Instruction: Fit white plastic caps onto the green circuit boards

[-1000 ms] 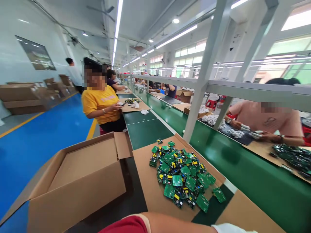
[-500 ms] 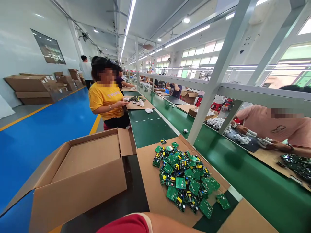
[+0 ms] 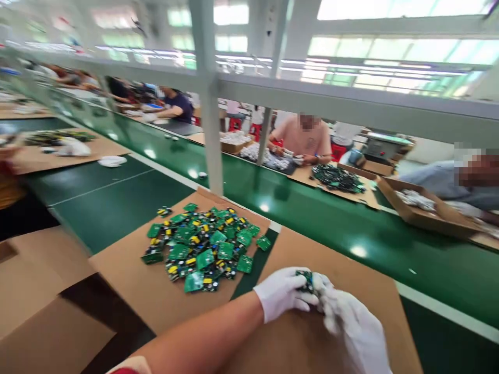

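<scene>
In a white glove, my left hand [image 3: 283,293] is closed on a small green circuit board [image 3: 305,280], thumb and fingers around its left part. My right hand [image 3: 351,317], also white-gloved, meets the board from the right with its fingers bent in at that edge. Blur and the fingers hide much of the board's right part. Both hands are over a brown cardboard sheet [image 3: 323,249]. To their left is a heap of green circuit boards [image 3: 205,254] with yellow, black and blue parts, some face down, on another cardboard sheet [image 3: 128,270].
Beyond the sheets runs a green conveyor belt [image 3: 335,236], with a white upright post [image 3: 212,130] at its near side. A large open carton [image 3: 47,301] stands at the lower left. Across the belt a person in pink [image 3: 302,137] works beside a dark pile of parts [image 3: 339,178].
The view has swung right and down. Both my gloved hands now show, with a circuit board between them; before, only part of an arm was visible. The heap looks much the same.
</scene>
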Demonstrator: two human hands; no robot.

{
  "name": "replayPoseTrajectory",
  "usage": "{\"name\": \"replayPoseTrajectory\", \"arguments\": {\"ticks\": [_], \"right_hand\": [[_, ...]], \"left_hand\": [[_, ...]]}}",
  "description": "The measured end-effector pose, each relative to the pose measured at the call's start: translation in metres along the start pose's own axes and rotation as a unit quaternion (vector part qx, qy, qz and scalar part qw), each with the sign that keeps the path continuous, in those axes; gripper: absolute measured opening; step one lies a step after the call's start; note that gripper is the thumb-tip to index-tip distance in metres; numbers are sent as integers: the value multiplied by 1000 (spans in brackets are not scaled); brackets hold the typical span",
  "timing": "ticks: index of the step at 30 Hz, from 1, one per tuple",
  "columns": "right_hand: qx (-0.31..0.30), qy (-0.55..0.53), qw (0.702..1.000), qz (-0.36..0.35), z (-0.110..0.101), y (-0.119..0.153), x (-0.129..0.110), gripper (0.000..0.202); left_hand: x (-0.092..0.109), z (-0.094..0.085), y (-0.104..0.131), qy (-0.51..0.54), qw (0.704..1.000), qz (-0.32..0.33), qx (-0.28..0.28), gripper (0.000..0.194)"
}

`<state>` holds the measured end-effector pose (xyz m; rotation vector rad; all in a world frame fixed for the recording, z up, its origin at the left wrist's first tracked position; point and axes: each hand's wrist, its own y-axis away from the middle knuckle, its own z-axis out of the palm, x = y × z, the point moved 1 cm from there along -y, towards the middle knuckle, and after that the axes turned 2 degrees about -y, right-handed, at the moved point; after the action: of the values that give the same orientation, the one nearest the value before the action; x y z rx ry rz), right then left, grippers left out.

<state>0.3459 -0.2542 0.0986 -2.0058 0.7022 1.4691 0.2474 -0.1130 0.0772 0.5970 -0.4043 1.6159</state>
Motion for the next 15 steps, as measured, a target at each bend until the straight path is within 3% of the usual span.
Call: {"name": "replayPoseTrajectory", "arguments": {"ticks": [2, 4, 11, 15], "right_hand": [[-9, -17, 999, -49, 3, -4, -8, 13], [-6, -22, 999, -48, 5, -9, -10, 10], [-1, -90, 993, 73, 4, 0, -2, 33], [2, -30, 999, -26, 3, -5, -5, 17]], "left_hand": [[4, 5, 3, -14, 1000, -23, 15, 26], [5, 9, 3, -22, 999, -39, 17, 31], [2, 15, 4, -65, 996, -55, 1, 36], [3, 14, 5, -42, 998, -50, -22, 35]]}}
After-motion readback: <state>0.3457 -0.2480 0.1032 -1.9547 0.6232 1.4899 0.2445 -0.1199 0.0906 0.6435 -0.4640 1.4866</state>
